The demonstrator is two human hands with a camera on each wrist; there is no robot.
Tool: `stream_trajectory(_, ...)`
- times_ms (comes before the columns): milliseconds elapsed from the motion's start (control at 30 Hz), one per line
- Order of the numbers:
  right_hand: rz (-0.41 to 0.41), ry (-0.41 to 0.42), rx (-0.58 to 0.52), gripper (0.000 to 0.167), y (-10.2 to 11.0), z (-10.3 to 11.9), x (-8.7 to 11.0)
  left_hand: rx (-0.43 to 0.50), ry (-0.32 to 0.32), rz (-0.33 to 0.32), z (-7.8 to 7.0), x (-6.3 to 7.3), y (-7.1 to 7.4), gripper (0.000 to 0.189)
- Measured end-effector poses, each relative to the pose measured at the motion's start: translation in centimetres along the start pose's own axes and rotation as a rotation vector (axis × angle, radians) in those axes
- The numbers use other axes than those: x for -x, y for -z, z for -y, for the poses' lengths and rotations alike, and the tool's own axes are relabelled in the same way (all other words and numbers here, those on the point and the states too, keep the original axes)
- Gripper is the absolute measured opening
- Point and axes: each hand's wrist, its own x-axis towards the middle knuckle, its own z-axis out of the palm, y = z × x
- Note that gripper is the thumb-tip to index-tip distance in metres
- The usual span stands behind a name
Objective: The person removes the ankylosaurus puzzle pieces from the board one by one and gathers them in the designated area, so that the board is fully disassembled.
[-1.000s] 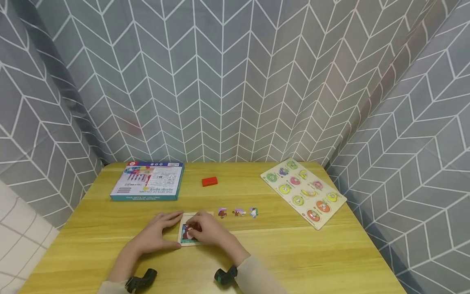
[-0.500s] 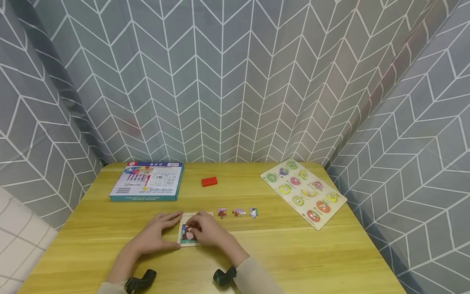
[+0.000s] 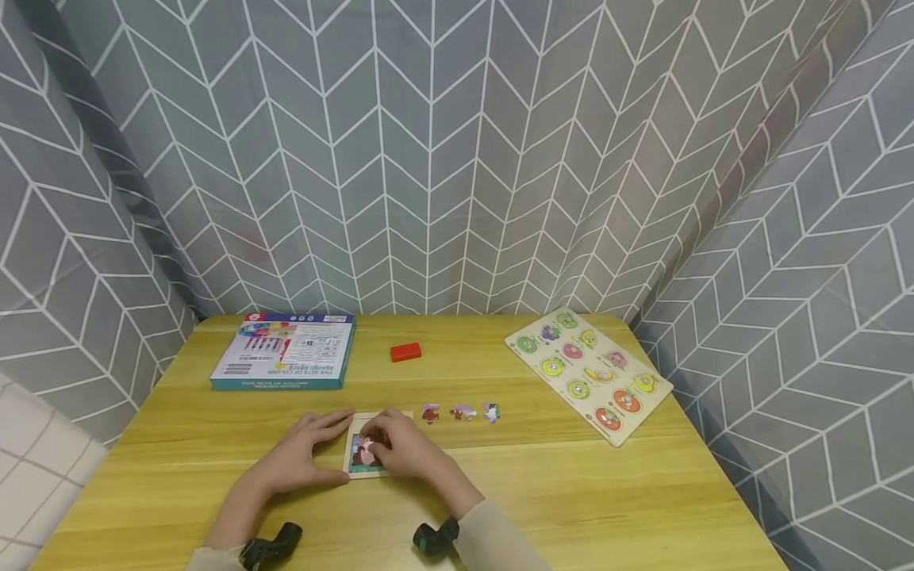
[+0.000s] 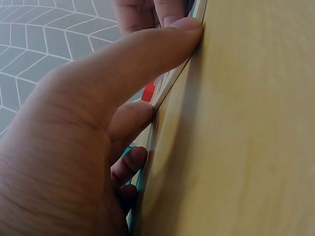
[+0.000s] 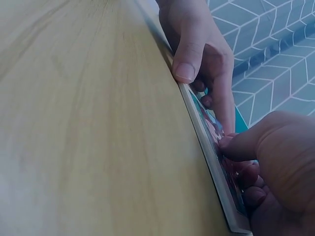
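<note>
A small wooden jigsaw puzzle tray point(image 3: 355, 469) lies on the table, partly filled with a blue, brown and pink picture. My left hand point(image 3: 305, 454) braces its left side: thumb at the near corner, index fingertip at the far end of that edge. Over the picture, my right hand point(image 3: 405, 446) pinches a puzzle piece point(image 3: 367, 456) with thumb and fingertips, low against the tray; most of the piece is hidden. In the right wrist view the right thumb point(image 5: 236, 147) touches the picture surface. Several fingers of the right hand are curled beside it.
Three loose puzzle pieces point(image 3: 461, 413) lie in a row right of the tray. Behind stands a red block point(image 3: 405, 352). A flat bead-set box point(image 3: 282, 357) is at the back left, and a fruit knob-puzzle board point(image 3: 546, 349) lies at the right.
The right hand stays over the tray while the picture part showing under its thumb shifts slightly. The left hand keeps its place. The loose pieces have not moved.
</note>
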Motion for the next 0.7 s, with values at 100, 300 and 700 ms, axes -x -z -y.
stream_trajectory(100, 0.004, -0.009, -0.019, 0.021, 0.12, 0.13, 0.07, -0.003, 0.001, 0.000, 0.02, -0.03, 0.00, 0.096)
stream_trajectory(300, -0.014, -0.021, -0.056, 0.019, 0.11, 0.19, 0.14, -0.001, 0.005, 0.003, 0.07, -0.07, -0.01, 0.097)
stream_trajectory(700, -0.048, 0.025, -0.032, 0.019, -0.18, -0.18, 0.03, -0.003, 0.004, 0.013, 0.45, -0.20, -0.11, 0.097)
